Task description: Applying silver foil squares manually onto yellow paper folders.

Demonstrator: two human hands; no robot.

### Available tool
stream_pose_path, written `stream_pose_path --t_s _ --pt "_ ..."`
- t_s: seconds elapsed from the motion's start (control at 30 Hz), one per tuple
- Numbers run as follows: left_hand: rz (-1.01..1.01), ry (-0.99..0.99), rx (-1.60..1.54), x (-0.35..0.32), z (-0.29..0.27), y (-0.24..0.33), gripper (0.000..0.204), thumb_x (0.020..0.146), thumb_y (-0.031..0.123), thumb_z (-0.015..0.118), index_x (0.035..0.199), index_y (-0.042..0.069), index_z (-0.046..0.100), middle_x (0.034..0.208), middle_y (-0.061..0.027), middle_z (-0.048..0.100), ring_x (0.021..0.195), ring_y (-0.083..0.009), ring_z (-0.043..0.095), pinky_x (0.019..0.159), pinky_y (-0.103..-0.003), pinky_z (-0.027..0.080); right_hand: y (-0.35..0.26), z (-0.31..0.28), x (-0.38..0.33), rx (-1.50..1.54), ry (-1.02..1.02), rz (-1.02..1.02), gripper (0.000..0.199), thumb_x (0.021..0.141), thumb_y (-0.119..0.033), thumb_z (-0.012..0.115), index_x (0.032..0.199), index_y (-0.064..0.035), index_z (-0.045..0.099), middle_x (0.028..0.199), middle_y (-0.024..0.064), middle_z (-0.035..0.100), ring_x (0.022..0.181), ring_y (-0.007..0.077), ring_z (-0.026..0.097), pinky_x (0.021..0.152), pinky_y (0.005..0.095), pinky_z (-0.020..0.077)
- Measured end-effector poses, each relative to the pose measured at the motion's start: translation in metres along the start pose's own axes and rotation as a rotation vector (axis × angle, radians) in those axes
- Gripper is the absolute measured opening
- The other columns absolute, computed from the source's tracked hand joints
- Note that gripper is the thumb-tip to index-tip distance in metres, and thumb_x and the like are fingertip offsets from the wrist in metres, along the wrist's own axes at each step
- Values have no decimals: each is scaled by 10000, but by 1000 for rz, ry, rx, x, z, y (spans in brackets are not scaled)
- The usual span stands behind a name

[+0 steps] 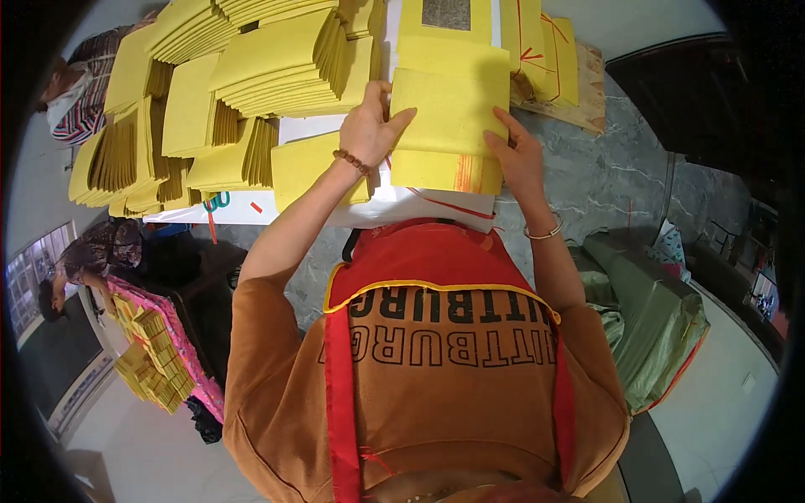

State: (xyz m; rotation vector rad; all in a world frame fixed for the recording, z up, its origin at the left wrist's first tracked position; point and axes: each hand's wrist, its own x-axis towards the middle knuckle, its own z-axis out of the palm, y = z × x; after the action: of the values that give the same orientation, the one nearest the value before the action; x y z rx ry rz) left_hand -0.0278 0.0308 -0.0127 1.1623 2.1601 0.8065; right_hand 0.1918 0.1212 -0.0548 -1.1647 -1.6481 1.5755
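Note:
A squared stack of yellow paper (449,109) lies before me on the table, over another yellow sheet stack (428,169) with an orange-red mark on its near edge. My left hand (369,130) grips the left edge, thumb on top and fingers curled round the side. At the right edge my right hand (518,158) holds the same stack between thumb and fingers. A red strip (453,204) runs along the white table edge below it. Farther up lies more yellow paper (444,46) with a grey patch on it.
Fanned yellow paper bundles (268,67) are heaped at the left. Tied bundles (549,63) rest on a wooden board (591,92) at the right. Green-handled scissors (216,201) lie at the table edge. People work at the left, one beside a pink-covered table (197,360). Green wrapped packs (646,310) stand right.

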Motion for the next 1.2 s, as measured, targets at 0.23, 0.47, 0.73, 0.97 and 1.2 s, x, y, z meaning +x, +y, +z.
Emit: stream_pose_path --t_s 0.23,0.47,0.73,0.97,1.2 --pt "776 172 398 -7 22 22 390 845 301 594 1160 79 538 1258 -163 475 1184 -317 412 938 -464 322 2 2 0 -62 12 -2 443 810 -122 649 1227 -10 548 997 118 668 835 90 595 734 236 473" --pt "746 47 643 -10 47 4 511 893 427 480 1342 190 426 1391 -154 361 1277 -356 313 1037 -503 249 -12 -3 -2 -131 -71 154 466 797 -176 659 1228 -34 553 1043 132 639 909 128 597 805 282 461" --pt "741 20 652 -5 52 0 537 884 438 490 1357 197 403 1398 -166 348 1297 -365 281 1038 -540 210 0 9 -53 -1076 -88 -626 547 825 -392 578 1270 -88 483 1399 68 388 1298 263 345 1034 586 170" --pt "842 -63 535 -2 39 -5 559 862 484 501 1345 213 429 1432 -120 314 1297 -344 272 1043 -513 201 8 12 -55 -1053 -130 -604 578 847 -416 532 1304 -72 445 1422 66 356 1317 251 323 1026 617 177" --pt "1055 57 851 -13 47 1 550 794 294 569 1261 17 480 1218 -255 487 1085 -346 492 882 -414 418 8 -15 -36 -168 -236 -192 465 939 -272 472 1324 -21 401 1301 106 497 1242 264 436 1059 431 278"
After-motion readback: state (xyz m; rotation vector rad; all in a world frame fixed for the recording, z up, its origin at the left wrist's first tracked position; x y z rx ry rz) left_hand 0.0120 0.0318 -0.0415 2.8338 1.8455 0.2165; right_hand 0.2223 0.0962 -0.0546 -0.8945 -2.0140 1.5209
